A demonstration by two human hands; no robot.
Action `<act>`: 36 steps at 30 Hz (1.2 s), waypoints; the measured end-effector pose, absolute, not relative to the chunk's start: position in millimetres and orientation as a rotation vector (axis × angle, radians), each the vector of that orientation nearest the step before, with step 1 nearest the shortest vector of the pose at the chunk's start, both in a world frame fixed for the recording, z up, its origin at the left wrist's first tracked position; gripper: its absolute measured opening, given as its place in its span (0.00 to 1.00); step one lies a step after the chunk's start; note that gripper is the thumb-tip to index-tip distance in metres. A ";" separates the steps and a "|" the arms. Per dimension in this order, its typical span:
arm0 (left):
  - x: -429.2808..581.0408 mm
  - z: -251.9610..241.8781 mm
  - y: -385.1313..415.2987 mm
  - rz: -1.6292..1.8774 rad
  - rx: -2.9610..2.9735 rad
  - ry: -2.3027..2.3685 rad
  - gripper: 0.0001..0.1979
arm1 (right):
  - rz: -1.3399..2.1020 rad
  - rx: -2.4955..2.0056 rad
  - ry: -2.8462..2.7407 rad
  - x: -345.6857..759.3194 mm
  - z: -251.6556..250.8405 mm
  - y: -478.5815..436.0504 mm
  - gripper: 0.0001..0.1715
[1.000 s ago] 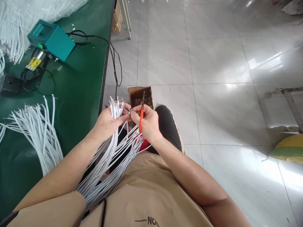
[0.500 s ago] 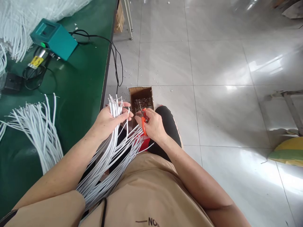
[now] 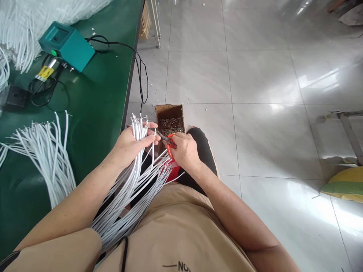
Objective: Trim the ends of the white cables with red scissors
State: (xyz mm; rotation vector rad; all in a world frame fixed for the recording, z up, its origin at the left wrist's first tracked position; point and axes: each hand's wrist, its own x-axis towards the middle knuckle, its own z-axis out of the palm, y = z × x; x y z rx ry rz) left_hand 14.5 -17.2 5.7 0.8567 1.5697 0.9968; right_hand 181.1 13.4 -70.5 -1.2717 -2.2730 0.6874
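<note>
My left hand [image 3: 129, 145] is closed round a thick bundle of white cables [image 3: 137, 162], their cut ends pointing up. Between its thumb and fingers one cable stands a little apart from the bundle. My right hand [image 3: 185, 149] holds red-handled scissors [image 3: 169, 142], whose dark blades point left and reach the tip of that single cable. Whether the blades touch it is too small to tell. The long ends of the cables run down across my lap.
An open cardboard box [image 3: 170, 109] with small scraps stands on the floor beyond my hands. On the green table [image 3: 99, 94] at left are a teal device [image 3: 66, 47], black cords and more white cables [image 3: 52, 162].
The scissors have turned from pointing up to pointing left, and their blades have come to the single cable. My right hand has shifted slightly right. The left hand keeps its hold.
</note>
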 end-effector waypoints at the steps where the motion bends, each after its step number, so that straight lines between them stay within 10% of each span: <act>1: 14.7 5.9 -17.1 0.994 0.859 1.574 0.19 | 0.695 -1.271 -2.276 181.4 -70.4 13.5 0.16; 29: 12.1 1.5 -17.9 0.969 0.932 1.633 0.20 | 0.379 -1.276 -2.395 187.3 -62.0 18.5 0.18; 36: 12.7 0.6 -19.4 0.972 0.897 1.605 0.21 | 0.869 -1.326 -2.086 183.9 -53.9 20.6 0.24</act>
